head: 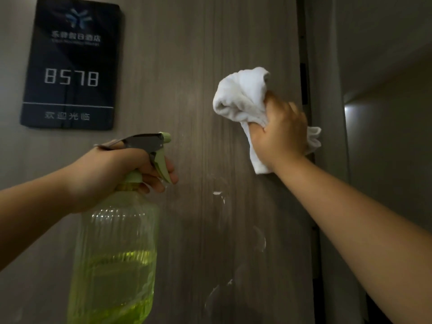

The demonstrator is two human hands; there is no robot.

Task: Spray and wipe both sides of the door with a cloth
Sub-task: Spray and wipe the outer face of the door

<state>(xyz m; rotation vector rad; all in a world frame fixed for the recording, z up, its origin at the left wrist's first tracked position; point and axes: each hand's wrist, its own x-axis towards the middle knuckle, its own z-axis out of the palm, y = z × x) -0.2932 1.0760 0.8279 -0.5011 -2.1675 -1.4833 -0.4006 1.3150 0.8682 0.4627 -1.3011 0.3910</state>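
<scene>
right grip (279, 134): bunched white cloth (243, 97) held, centre-right, pressed to door (187, 66) | left grip (112, 167): spray bottle (114, 249) neck held, lower left | cloth judged soft, light; bottle slippery if wet, best taken at neck

A dark door plaque (70, 64) reads "8578", with "欢迎光临" below; its upper lettering is too blurred.
</scene>
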